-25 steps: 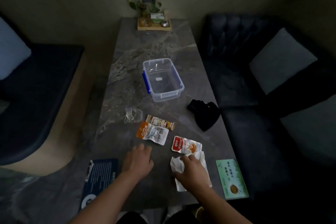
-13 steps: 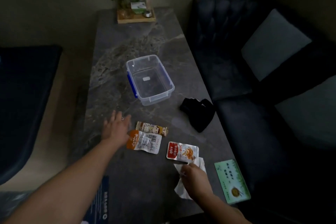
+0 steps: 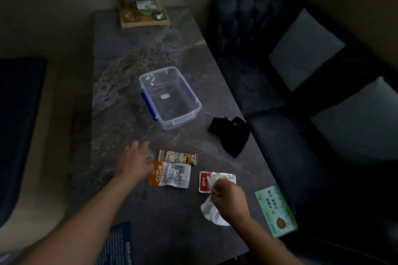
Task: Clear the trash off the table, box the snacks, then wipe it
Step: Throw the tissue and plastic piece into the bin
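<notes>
On the grey marble table [image 3: 133, 54] stands a lidless clear plastic box [image 3: 195, 101] with blue clips, nothing in it. Nearer me lie a brown snack bar [image 3: 177, 157], an orange-and-white snack packet [image 3: 172, 175] and a red-and-white packet [image 3: 205, 182]. My left hand [image 3: 134, 162] lies flat with fingers apart over a crumpled clear wrapper [image 3: 150, 155], which shows only at its right edge. My right hand [image 3: 229, 199] pinches a crumpled white tissue [image 3: 210, 213], lifted just in front of the red packet.
A black cloth [image 3: 230, 135] lies at the table's right edge. A green card [image 3: 276, 211] sits near the front right corner, a dark blue leaflet [image 3: 117, 243] at the front left. A wooden tray [image 3: 144, 21] with a plant stands at the far end. Dark sofas flank the table.
My left hand reached forward from the near edge onto the clear wrapper. My right hand bunched the white tissue and raised it slightly. The view shifted left.
</notes>
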`<move>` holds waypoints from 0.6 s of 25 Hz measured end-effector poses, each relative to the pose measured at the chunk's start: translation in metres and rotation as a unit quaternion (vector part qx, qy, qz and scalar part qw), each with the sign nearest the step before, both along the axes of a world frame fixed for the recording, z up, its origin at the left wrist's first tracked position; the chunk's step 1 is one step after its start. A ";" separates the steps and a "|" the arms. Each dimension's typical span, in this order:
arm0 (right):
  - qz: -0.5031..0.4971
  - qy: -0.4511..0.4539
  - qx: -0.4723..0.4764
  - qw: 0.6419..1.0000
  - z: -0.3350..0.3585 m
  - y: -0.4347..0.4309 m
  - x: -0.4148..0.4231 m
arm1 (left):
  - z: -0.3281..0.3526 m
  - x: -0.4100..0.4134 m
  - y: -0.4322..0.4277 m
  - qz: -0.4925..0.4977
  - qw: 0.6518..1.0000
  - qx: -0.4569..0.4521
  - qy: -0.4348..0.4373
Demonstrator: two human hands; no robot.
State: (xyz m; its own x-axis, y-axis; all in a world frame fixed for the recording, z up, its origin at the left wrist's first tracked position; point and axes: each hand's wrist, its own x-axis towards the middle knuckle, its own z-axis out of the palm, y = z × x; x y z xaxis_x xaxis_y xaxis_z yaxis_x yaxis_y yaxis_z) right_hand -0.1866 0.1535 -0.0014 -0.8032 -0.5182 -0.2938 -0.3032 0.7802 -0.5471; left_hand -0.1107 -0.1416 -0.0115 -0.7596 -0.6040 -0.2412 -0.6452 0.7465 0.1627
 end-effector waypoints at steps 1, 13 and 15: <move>-0.004 0.007 -0.014 1.000 0.007 -0.009 -0.004 | 0.005 0.001 0.000 0.024 0.999 0.028 0.034; 0.006 0.014 -0.099 0.995 0.056 -0.092 -0.064 | 0.037 -0.023 0.003 0.175 0.956 0.162 0.169; -0.011 0.004 -0.075 0.997 0.049 -0.077 -0.058 | 0.031 -0.021 0.019 0.159 0.957 0.186 0.157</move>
